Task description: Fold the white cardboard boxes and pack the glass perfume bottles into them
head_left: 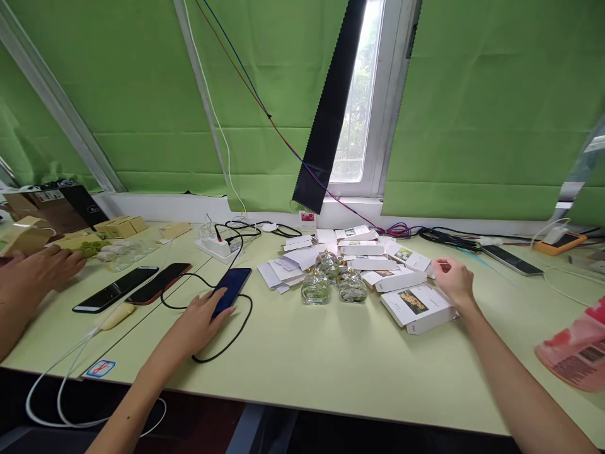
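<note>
My left hand point(201, 318) lies flat on the pale green table point(331, 359), its fingertips touching the near end of a dark blue phone point(231, 287) with a black cable plugged in. My right hand point(454, 280) hovers loosely curled over several small white boxes point(418, 306), holding nothing. Between my hands stand three small clear glass bottles point(333, 284) beside a heap of flat white cartons point(293, 261).
Two more phones point(135, 287) lie at the left. Another person's hands point(38, 271) work at the far left near tan boxes point(120, 227). A white power strip point(217, 246), tangled cables point(444, 238), a phone point(510, 260) and a pink packet point(574, 350) lie about.
</note>
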`<move>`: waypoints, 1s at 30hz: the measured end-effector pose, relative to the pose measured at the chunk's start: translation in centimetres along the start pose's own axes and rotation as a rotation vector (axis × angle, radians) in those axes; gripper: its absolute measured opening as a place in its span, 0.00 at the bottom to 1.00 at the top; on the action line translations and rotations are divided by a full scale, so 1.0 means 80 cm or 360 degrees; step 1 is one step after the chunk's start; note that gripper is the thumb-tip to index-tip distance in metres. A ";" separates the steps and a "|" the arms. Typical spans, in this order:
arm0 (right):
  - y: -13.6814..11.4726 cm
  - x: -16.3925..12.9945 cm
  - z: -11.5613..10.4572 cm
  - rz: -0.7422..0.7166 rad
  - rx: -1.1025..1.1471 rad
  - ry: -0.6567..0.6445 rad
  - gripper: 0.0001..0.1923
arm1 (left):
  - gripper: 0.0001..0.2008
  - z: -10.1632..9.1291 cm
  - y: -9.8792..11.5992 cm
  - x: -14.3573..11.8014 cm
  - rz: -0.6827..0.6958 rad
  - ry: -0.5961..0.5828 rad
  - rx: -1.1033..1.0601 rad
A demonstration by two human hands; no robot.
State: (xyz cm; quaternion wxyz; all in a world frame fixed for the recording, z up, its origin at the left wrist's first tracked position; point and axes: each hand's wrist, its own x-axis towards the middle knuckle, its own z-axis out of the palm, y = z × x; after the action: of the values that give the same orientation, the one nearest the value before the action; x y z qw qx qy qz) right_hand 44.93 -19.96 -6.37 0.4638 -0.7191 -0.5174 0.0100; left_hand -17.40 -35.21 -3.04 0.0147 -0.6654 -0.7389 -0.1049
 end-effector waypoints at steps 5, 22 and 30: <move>0.004 0.001 0.000 0.0002 -0.0007 -0.0003 0.14 | 0.35 -0.008 0.012 0.049 -0.0048 0.0031 -0.0060; 0.006 0.002 -0.002 0.0018 -0.0031 -0.0055 0.14 | 0.36 -0.005 0.022 0.058 -0.0247 -0.0012 0.0037; 0.004 0.002 -0.001 0.0026 -0.0025 -0.0093 0.14 | 0.32 -0.025 0.048 0.060 -0.0267 0.0002 0.0000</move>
State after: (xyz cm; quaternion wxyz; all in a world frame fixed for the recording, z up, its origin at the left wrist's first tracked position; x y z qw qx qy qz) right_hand 45.26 -19.93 -6.47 0.4427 -0.7264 -0.5248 0.0306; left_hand -14.37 -30.48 0.23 0.0063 -0.6010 -0.7921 -0.1060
